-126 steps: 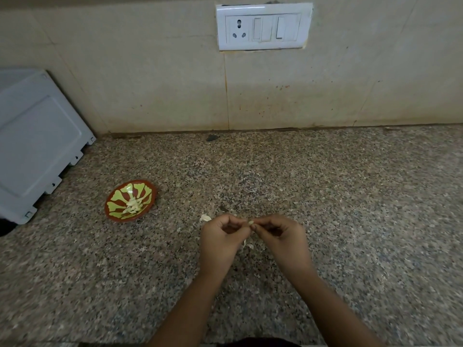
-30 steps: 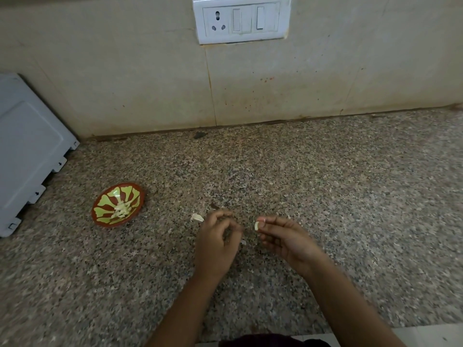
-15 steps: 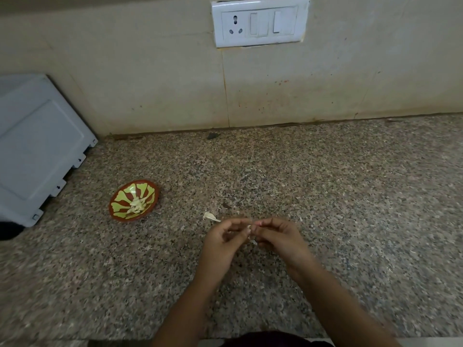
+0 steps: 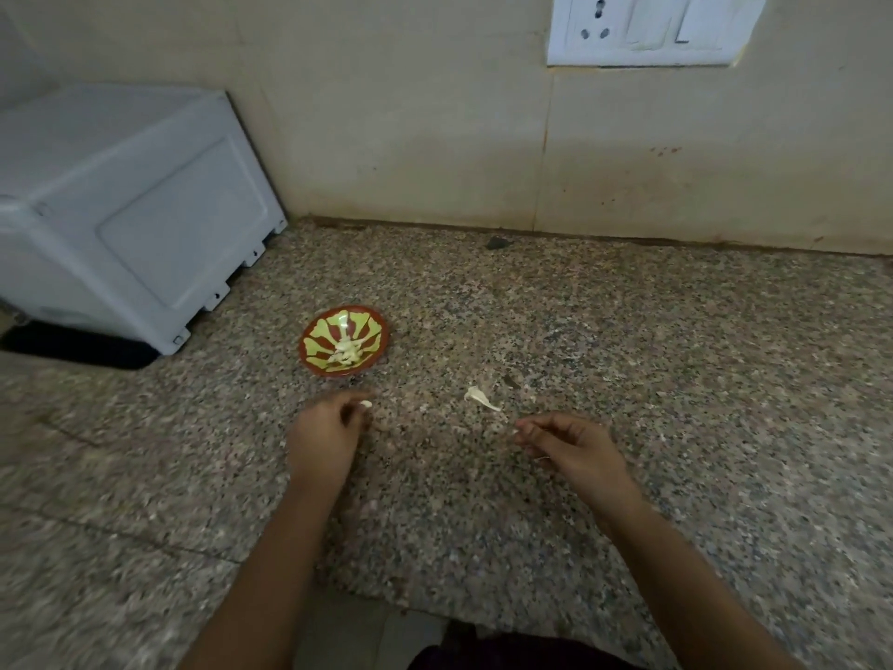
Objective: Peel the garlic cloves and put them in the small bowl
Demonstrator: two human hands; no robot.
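Speckled granite counter (image 4: pixel 676 379) against a beige tiled wall (image 4: pixel 410 128), in dim, even light
The wall tiles carry brownish stains along their vertical joint and a few reddish specks; a white switch plate (image 4: pixel 652 26) with a socket sits high on the right. A white boxy appliance (image 4: pixel 125 210) stands at the left on the counter, and a small dark chip (image 4: pixel 497 243) lies near the wall's foot

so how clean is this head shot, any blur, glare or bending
Head view: dim, flat light with no hard shadows; one small glint inside the small bowl; the left hand and its garlic clove are smeared, as is the near-left counter; the switch plate looks skewed by the wide lens.
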